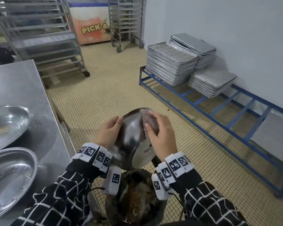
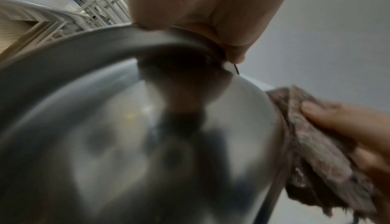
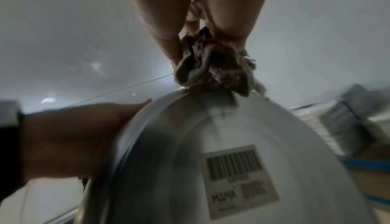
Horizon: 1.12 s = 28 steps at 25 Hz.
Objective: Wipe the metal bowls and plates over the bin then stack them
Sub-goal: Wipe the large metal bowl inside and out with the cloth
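I hold a metal bowl (image 1: 132, 136) tilted on edge above the dark bin (image 1: 137, 198). My left hand (image 1: 108, 129) grips its left rim, thumb over the edge. My right hand (image 1: 162, 134) clutches a crumpled brownish cloth (image 1: 149, 119) and presses it against the bowl's top right rim. In the right wrist view the bowl (image 3: 211, 144) shows its base with a barcode label, and the cloth (image 3: 211, 67) sits bunched under my fingers at the rim. The left wrist view shows the shiny bowl (image 2: 147, 144) close up, with the cloth (image 2: 316, 136) at its right edge.
A steel table (image 1: 23, 82) stands at my left with two wide metal plates (image 1: 6, 124) (image 1: 10, 176) on it. Stacks of baking trays (image 1: 170, 62) rest on a low blue frame (image 1: 235, 103) along the right wall. Wheeled tray racks (image 1: 39, 30) stand behind on the tiled floor.
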Motion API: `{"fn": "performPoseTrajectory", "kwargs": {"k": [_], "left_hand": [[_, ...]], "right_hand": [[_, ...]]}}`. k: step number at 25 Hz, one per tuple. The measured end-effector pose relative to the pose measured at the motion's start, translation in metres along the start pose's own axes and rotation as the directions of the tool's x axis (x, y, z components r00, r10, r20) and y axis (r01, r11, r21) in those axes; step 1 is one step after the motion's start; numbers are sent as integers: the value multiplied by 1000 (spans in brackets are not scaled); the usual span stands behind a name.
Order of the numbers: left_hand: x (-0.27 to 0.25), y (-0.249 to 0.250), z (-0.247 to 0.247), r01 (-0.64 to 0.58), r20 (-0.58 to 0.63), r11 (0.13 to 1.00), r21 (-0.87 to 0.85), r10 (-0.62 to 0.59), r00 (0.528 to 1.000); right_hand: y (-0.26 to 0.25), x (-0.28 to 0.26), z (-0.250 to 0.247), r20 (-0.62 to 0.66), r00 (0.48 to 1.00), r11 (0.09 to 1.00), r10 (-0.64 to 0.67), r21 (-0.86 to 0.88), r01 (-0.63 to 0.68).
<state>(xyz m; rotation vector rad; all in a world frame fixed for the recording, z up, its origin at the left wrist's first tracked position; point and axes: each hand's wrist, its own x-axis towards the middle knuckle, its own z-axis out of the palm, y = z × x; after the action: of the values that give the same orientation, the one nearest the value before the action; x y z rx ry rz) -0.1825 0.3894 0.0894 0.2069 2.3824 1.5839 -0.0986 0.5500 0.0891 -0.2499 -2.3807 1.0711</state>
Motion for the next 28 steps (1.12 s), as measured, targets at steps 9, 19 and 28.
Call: {"fn": "performPoseTrajectory", "kwargs": {"k": [9,19,28], "left_hand": [[-2,10,-5,-111,-52,991,-71,108,993],[-1,19,16,-162,-41,986,-27,161,986],[5,5,3,-103,-69,994,-34,100,993]], "right_hand": [[30,10,2,51,943,935,329,123,-333],[-8,-11,36,86,986,889,-146,-427,168],[46,21,-4,124,855,846,503,131,-517]]}}
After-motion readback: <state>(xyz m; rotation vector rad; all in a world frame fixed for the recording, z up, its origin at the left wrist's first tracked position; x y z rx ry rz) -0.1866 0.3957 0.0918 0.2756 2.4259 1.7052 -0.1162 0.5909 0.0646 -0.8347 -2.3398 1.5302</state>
